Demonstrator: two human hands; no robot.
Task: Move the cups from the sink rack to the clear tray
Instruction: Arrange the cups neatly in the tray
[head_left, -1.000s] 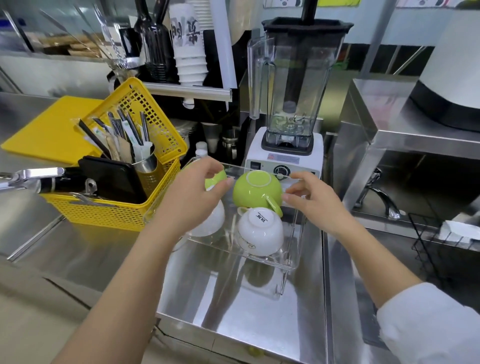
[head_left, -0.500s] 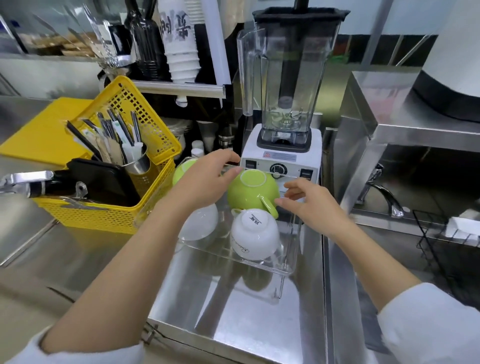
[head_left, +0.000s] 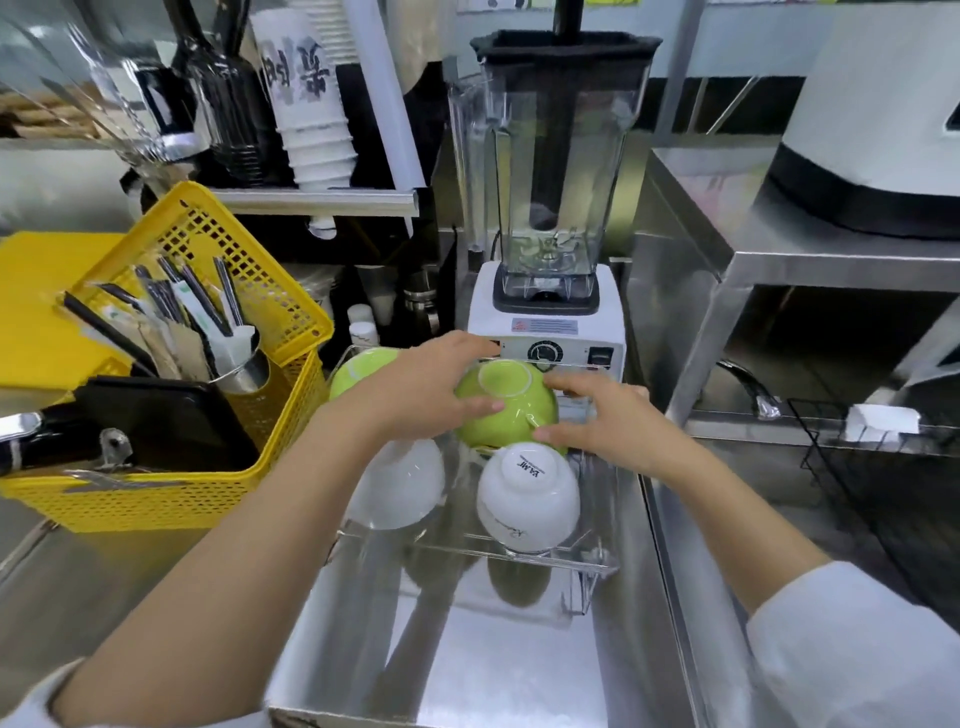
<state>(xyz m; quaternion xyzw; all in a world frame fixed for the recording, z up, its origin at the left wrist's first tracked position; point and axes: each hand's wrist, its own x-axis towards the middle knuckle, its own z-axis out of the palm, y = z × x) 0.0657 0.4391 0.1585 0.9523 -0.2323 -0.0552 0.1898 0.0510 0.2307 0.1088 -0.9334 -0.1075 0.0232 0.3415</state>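
At the far left a yellow perforated basket (head_left: 171, 457) sits on the steel counter (head_left: 467, 654), holding a steel cup of utensils (head_left: 236, 358) upright so the handles stay reachable. Just right of it stands the clear tray (head_left: 592, 564), raised on short legs, probably so washed cups can drain.

Four cups rest upside down in the tray, likely to shed water. The back-left green cup (head_left: 358, 371) is half hidden by the left hand (head_left: 426, 395); the front-left white cup (head_left: 402, 483) lies under that wrist. The left hand's fingers (head_left: 478, 408) are spread and curved over the near side of the back-right green cup (head_left: 506, 410), pressing on it rather than closing round it. The front-right white cup (head_left: 527, 496) touches that green cup's lower edge.

The right hand (head_left: 608, 421) meets the same green cup from the other side, its fingers loosely curled against the wall near the handle, so the two hands seem to be seating the cup into its corner.

Behind the tray stands a blender (head_left: 550, 208). At the far right the black wire sink rack (head_left: 883, 467) shows no cups, so the transfer looks nearly finished.
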